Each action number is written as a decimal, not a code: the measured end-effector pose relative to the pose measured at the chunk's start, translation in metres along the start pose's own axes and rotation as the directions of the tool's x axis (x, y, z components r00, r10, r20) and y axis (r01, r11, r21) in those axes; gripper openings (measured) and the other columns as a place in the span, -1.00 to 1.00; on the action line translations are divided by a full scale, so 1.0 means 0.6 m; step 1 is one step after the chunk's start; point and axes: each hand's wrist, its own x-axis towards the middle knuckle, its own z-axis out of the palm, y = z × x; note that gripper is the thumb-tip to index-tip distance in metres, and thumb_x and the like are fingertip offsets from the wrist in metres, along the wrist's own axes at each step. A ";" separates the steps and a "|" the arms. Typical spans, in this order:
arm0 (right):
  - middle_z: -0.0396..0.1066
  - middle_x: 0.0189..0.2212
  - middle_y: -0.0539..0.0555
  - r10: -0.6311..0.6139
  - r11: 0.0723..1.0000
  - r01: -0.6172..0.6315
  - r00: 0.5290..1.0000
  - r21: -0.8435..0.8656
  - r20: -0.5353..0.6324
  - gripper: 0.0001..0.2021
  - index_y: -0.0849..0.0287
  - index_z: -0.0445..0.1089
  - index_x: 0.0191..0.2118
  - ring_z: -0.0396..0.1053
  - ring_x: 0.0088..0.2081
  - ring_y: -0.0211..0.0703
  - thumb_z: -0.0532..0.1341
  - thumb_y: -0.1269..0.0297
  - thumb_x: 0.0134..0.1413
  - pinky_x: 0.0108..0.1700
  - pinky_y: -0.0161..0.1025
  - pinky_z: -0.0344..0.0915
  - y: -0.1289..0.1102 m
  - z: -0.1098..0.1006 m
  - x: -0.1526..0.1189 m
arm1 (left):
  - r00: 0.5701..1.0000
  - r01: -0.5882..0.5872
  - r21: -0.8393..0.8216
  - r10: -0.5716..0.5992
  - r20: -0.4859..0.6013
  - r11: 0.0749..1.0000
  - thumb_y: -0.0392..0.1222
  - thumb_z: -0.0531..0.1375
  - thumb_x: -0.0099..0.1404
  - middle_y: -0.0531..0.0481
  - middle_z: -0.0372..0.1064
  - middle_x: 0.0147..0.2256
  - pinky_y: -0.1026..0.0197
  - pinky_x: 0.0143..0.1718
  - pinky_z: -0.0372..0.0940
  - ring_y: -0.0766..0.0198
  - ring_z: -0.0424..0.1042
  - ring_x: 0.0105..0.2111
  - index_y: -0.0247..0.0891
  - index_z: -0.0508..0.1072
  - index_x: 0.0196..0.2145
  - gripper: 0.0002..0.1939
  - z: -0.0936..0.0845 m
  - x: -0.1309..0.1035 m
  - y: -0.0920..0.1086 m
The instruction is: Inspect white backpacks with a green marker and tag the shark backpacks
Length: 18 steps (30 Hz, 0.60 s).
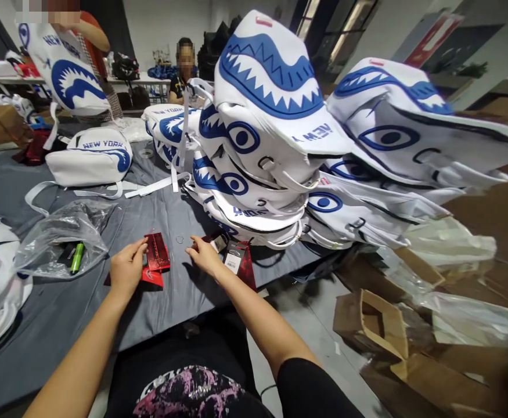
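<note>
My left hand (128,268) is closed, its fingertips pinching the edge of a shiny dark-red hang tag (158,252). Beneath that tag a brighter red tag (152,280) shows in part. To the right, my right hand (205,256) is over the table with thumb and forefinger apart and nothing visible between them. A small thin loop of string (179,239) shows just left of its fingertips. Beside my right wrist lie a black tag with a white barcode label (233,261) and another dark-red tag (247,270).
White backpacks (271,110) with blue shark mouths are stacked at the right table edge. One backpack (90,157) lies back left. A clear plastic bag (92,226) holds a green marker-like item (76,258). Cardboard boxes (384,325) crowd the floor at right. A person (92,35) handles a backpack opposite.
</note>
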 end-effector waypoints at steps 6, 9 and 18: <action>0.56 -0.13 0.09 -0.175 0.977 0.143 0.962 -0.161 -0.210 -0.76 0.08 0.51 -0.09 0.47 -0.10 -0.08 0.12 0.23 0.25 0.01 -0.21 0.31 -0.023 -0.152 -0.077 | 0.965 -0.133 -0.073 0.113 -0.238 0.988 -0.07 0.16 0.34 0.02 0.56 -0.34 0.27 -0.31 0.37 0.29 0.52 -0.41 -0.18 0.52 -0.02 -0.69 -0.027 0.049 0.091; 0.45 0.02 0.23 -0.226 0.945 0.092 0.877 -0.314 -0.424 -0.65 0.19 0.42 0.07 0.36 0.05 0.04 0.02 0.26 0.30 0.15 -0.07 0.21 -0.017 -0.242 -0.066 | 0.980 -0.185 -0.144 0.172 -0.095 0.972 -0.08 0.17 0.33 0.07 0.54 -0.39 0.31 -0.38 0.34 0.33 0.49 -0.46 -0.17 0.56 -0.18 -0.78 -0.023 0.073 0.159; 0.45 -0.16 0.24 -0.261 0.756 -0.087 0.869 -0.649 -0.420 -0.65 0.24 0.48 -0.04 0.37 -0.13 0.04 0.04 0.51 0.14 -0.14 -0.18 0.23 -0.005 -0.321 0.031 | 0.796 -0.265 -0.071 0.260 0.546 0.962 -0.24 0.18 0.30 -0.01 0.53 -0.42 0.23 -0.27 0.30 0.24 0.48 -0.42 -0.22 0.60 -0.24 -0.82 0.101 0.142 0.319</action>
